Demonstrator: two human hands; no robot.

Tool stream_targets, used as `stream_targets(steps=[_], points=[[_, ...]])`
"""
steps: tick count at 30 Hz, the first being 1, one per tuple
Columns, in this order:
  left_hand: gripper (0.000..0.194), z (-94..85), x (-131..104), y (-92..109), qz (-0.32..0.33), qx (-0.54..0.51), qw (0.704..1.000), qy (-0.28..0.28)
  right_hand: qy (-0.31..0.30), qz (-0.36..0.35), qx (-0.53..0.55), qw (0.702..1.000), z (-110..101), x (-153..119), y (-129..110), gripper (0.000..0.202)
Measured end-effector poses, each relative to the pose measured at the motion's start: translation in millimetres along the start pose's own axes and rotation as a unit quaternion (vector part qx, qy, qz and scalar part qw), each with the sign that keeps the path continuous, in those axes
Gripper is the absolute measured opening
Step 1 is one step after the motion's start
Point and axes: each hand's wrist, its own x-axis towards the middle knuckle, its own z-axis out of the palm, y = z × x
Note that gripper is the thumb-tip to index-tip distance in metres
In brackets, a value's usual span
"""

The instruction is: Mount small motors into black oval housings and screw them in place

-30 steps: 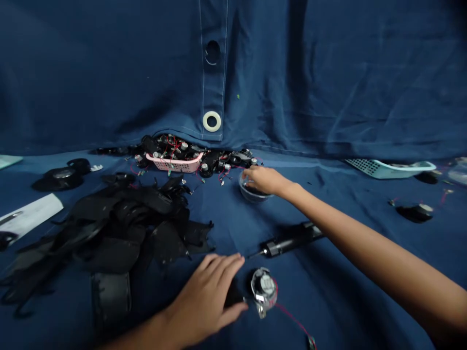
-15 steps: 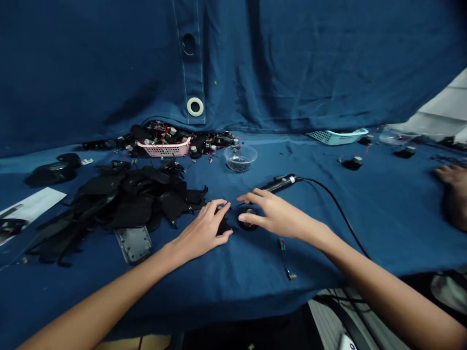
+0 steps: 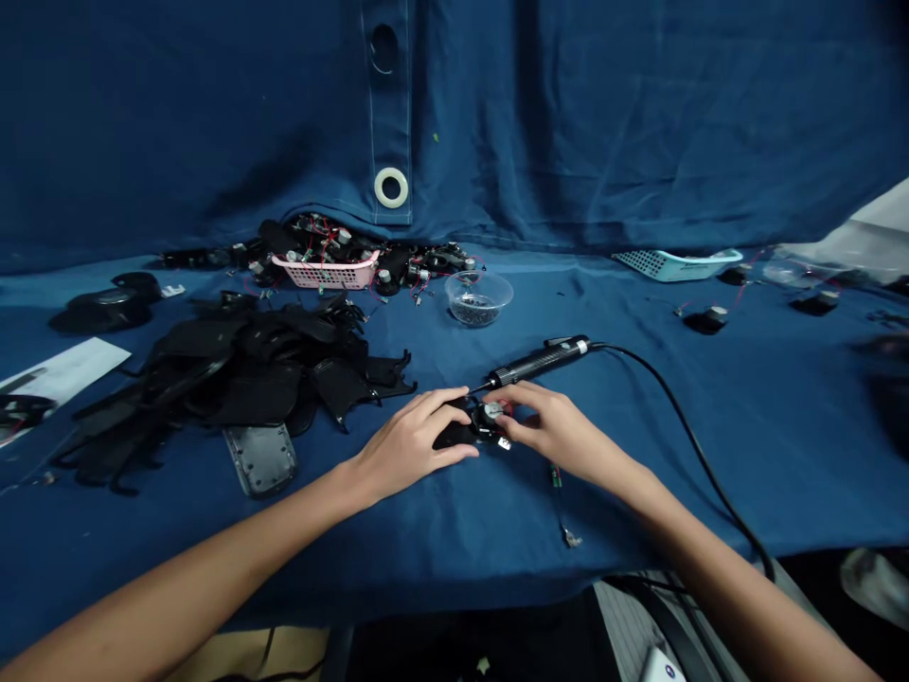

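Observation:
My left hand (image 3: 416,438) rests on the blue cloth with its fingers round a flat black plastic part (image 3: 454,433). My right hand (image 3: 550,426) pinches a small round silvery motor (image 3: 492,413) with a red wire, set against that part's right end. A small white piece (image 3: 504,442) shows just below the motor. Behind my right hand lies a black electric screwdriver (image 3: 543,360), its tip pointing left toward my left fingertips. A small green circuit board (image 3: 556,476) with a dark wire lies below my right hand.
Black plastic parts (image 3: 248,369) are heaped at left, beside a grey panel (image 3: 261,459). Farther back are a pink basket (image 3: 330,275) of wired parts, a clear bowl (image 3: 479,299) of small dark pieces and a light blue basket (image 3: 674,266). The screwdriver's cable (image 3: 682,426) curves right.
The black part under my left hand has moved right, up to the round piece. My right thumb and fingers have closed on the motor. The person's hand at the right edge is no longer clearly visible.

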Motion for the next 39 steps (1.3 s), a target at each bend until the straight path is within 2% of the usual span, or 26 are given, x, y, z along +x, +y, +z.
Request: stream_targets(steps=[5, 11, 13, 18, 27, 39], points=[[0.029, 2.7, 0.5, -9.6, -0.01, 0.004, 1.0, -0.012, 0.021, 0.001, 0.003, 1.0, 10.3, -0.6, 1.2, 0.027], [0.041, -4.8, -2.8, -16.3, 0.035, 0.023, 0.994, -0.105, 0.023, -0.009, -0.008, 1.0, 11.4, 2.7, 7.6, 0.021], [0.039, -9.5, -3.7, -15.8, 0.045, 0.037, 0.991, -0.121, 0.016, -0.025, 0.0, 1.0, 10.5, 2.5, 9.9, 0.023], [0.025, -13.5, -1.0, -16.0, 0.069, 0.019, 0.995, -0.067, 0.009, -0.024, 0.038, 0.999, 12.7, 1.5, 14.5, 0.027], [0.026, -9.3, 4.5, -14.8, 0.119, 0.066, 0.99, -0.027, 0.005, -0.029, 0.047, 0.998, 13.6, 3.9, 15.1, 0.024], [0.028, -13.9, 9.6, -15.6, 0.149, 0.078, 0.984, -0.053, 0.005, -0.038, 0.037, 0.999, 13.3, 3.0, 18.5, 0.025]])
